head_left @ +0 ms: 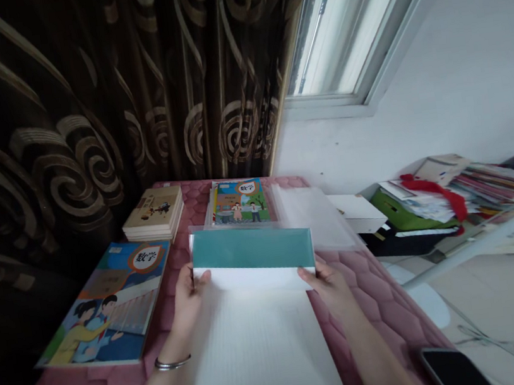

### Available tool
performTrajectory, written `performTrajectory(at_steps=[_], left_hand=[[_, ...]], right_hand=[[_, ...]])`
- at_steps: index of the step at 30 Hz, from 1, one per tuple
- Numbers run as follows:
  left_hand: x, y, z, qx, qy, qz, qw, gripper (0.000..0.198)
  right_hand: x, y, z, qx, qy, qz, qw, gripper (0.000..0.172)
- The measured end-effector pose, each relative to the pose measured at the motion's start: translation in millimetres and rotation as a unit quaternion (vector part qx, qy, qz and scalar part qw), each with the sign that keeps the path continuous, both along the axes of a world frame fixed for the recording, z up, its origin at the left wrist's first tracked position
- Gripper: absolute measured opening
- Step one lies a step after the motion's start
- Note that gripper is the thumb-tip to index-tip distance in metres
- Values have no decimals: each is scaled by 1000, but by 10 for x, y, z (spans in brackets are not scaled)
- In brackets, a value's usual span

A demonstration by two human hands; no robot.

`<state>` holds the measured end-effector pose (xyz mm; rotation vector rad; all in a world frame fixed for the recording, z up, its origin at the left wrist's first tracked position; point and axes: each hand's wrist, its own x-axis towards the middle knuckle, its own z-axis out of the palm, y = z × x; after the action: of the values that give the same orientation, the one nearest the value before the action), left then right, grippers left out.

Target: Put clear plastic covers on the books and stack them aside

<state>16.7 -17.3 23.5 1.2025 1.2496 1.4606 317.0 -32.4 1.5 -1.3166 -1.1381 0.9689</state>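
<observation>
A book with a teal and white cover [251,248] is held up between my two hands, tilted. Clear plastic film shows along its upper edge. My left hand [190,294] grips its left edge with the thumb on the white part. The right edge is pinched by my right hand [324,278], thumb in front and fingers behind. Under and nearer than the book lies a large white sheet or board [260,351]; where it meets the book I cannot make out. Just beyond stands a pile topped by a blue illustrated textbook [239,204], beside clear plastic sleeves [315,216].
Another blue textbook [111,308] lies at left, near a stack of brown books [154,210]. A pink quilted cloth [366,285] covers the table. A phone [454,369] lies at the lower right. Beyond the right edge are a white box [358,211] and a shelf of papers [499,184].
</observation>
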Motion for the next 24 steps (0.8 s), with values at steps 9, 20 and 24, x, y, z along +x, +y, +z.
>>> performTrajectory(at_steps=[9,20,24], left_hand=[[45,3,-44,-7,-38,1,999,30],[28,20,-62,2,-22,9,1000,33],[30,17,-84,-1,-23,-4,1000,36]], right_hand=[[28,-9,47,-21,-19,13,999,48],[83,13,-116,-17,-121,-4,993,55],[101,17,-134,-20,-156,-23,987,56]])
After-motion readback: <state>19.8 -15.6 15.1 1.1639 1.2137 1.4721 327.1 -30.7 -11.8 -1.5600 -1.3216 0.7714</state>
